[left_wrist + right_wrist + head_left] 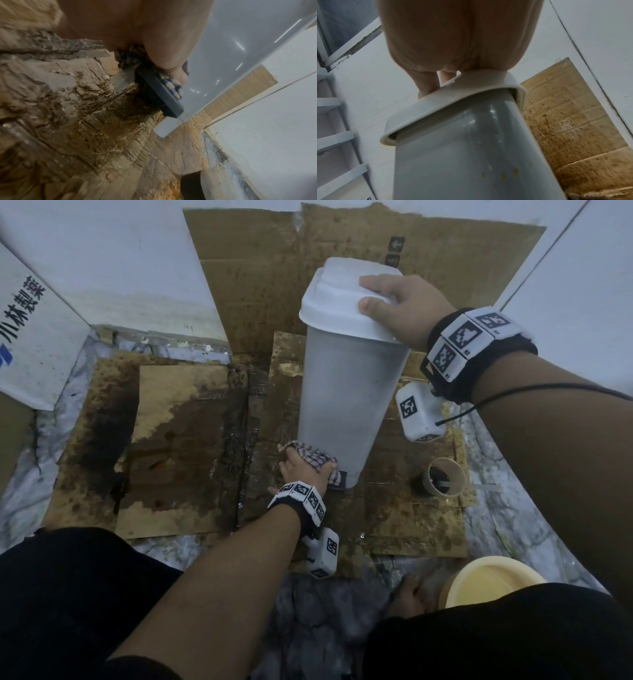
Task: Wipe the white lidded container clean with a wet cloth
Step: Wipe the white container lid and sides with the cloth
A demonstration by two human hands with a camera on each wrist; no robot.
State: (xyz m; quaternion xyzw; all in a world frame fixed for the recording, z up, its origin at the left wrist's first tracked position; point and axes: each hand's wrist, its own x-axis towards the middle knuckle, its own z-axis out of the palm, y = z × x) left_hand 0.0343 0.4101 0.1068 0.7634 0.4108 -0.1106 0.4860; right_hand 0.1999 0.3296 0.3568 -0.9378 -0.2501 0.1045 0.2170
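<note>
A tall white lidded container (346,395) stands on soaked cardboard, leaning slightly. My right hand (404,306) rests on the right edge of its lid (339,299), with thumb and fingers lying over the top. The right wrist view shows the palm (457,33) on the lid rim (471,97) and yellowish spots on the container wall (462,148). My left hand (301,467) grips a bunched checkered cloth (315,455) against the container's base. In the left wrist view the cloth (171,83) lies on a dark pedal (161,93).
Wet, stained cardboard (178,446) covers the floor and more leans on the wall (260,268). A tape roll (442,477) lies right of the container. A yellow basin (489,580) sits at lower right beside a bare foot (411,594). A printed white box (30,337) stands left.
</note>
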